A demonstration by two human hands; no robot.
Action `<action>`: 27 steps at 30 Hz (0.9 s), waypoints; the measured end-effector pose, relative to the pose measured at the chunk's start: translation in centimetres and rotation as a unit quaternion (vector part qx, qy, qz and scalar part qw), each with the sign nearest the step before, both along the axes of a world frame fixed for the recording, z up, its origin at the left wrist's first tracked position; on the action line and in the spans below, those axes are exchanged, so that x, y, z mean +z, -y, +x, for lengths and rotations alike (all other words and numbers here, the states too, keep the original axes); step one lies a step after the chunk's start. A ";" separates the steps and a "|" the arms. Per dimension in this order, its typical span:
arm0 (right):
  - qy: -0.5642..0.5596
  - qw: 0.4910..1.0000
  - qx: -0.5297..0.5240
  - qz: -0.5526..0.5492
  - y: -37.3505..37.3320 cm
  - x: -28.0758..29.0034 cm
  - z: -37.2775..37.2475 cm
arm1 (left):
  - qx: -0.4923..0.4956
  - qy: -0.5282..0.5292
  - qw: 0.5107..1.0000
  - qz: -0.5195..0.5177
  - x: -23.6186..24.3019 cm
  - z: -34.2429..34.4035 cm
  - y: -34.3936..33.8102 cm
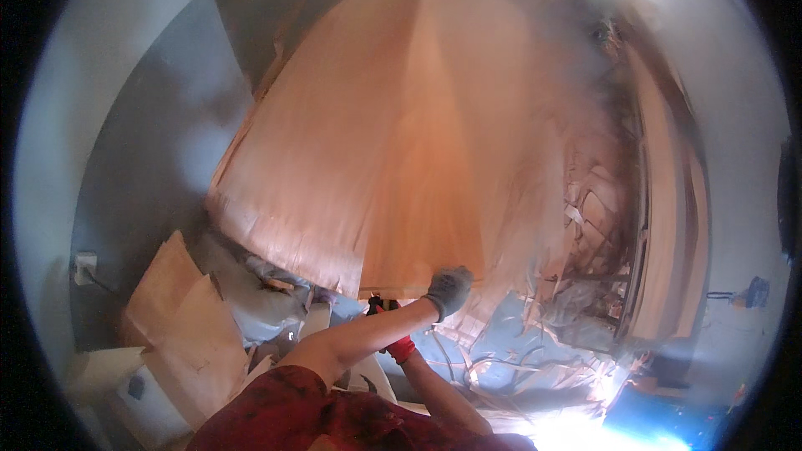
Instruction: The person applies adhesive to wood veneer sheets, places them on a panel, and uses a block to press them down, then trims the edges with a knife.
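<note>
- Your left hand (449, 291), in a grey glove, rests at the near edge of the orange-brown sheet (422, 217), towards its right corner; whether the fingers pinch the edge cannot be told.
- The sheet lies on the wide pale stack (309, 192), extending away from the fingers.
- Your right hand (400, 348), in a red glove, sits below the left forearm, near a dark item (380, 305) at the sheet's edge; its finger spacing is hidden.
</note>
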State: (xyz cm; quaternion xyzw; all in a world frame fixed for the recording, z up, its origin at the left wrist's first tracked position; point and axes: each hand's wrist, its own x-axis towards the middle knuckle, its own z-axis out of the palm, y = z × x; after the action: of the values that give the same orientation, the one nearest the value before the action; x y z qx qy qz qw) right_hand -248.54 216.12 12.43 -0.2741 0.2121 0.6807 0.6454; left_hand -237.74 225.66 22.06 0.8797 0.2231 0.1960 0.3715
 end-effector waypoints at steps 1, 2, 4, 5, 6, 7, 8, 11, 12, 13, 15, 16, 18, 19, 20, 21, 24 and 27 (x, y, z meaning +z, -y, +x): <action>0.027 0.997 0.011 0.074 -0.9 2.1 -0.3 | 0.002 -0.012 1.000 0.014 -0.1 0.2 -0.1; 0.020 0.992 0.008 0.121 -1.8 3.7 -0.3 | 0.000 -0.021 0.999 0.027 0.2 0.5 0.1; -0.034 0.982 -0.007 0.184 -3.2 7.0 -0.2 | -0.009 -0.041 0.998 0.043 1.1 0.6 0.3; -0.074 0.977 -0.024 0.200 -3.0 7.3 0.0 | -0.020 -0.047 0.998 0.047 2.4 0.7 0.7; -0.042 0.980 -0.036 0.192 -2.8 7.6 0.0 | -0.031 -0.056 0.997 0.050 3.6 0.8 1.0; -0.006 0.982 -0.046 0.186 -2.4 6.8 0.1 | -0.042 -0.056 0.996 0.062 4.6 1.1 1.2; 0.024 0.982 -0.051 0.178 -2.5 6.4 0.0 | -0.047 -0.062 0.994 0.073 5.0 1.0 1.0; -0.068 0.980 -0.058 0.178 -2.4 5.9 -0.5 | -0.071 -0.073 0.991 0.089 6.2 0.9 1.0; -0.097 0.977 -0.061 0.178 -2.4 5.8 -0.6 | -0.081 -0.075 0.990 0.091 6.7 0.9 1.0; -0.126 0.974 -0.064 0.178 -2.3 5.6 -0.5 | -0.091 -0.077 0.988 0.096 7.1 0.9 1.0; -0.162 0.965 -0.071 0.193 -2.4 5.1 0.0 | -0.113 -0.078 0.985 0.104 8.0 1.1 1.2; -0.165 0.961 -0.076 0.211 -2.5 4.4 0.7 | -0.122 -0.076 0.983 0.112 8.5 1.4 1.4; -0.179 0.950 -0.091 0.240 -1.6 3.3 1.9 | -0.146 -0.069 0.980 0.118 9.6 2.2 2.8; -0.202 0.941 -0.090 0.256 -1.9 3.7 1.8 | -0.144 -0.071 0.978 0.130 9.3 2.3 2.9; -0.224 0.932 -0.089 0.271 -2.1 4.1 1.6 | -0.141 -0.071 0.977 0.141 9.1 2.5 3.0; -0.224 0.901 -0.082 0.363 -2.5 4.5 1.5 | -0.138 -0.072 0.976 0.152 8.9 2.7 3.2; -0.112 0.908 -0.064 0.397 -5.5 9.3 -0.6 | -0.146 -0.068 0.978 0.131 6.3 1.8 1.8; 0.336 0.920 -0.026 0.198 3.7 0.4 6.6 | -0.225 -0.004 0.968 0.111 15.7 7.8 10.7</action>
State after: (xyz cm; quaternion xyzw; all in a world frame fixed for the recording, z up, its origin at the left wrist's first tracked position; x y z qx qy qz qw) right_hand -241.97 212.42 12.80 -0.3476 -0.1499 0.5594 0.7374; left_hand -229.96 214.92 37.74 0.9438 -0.0018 0.1273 0.3051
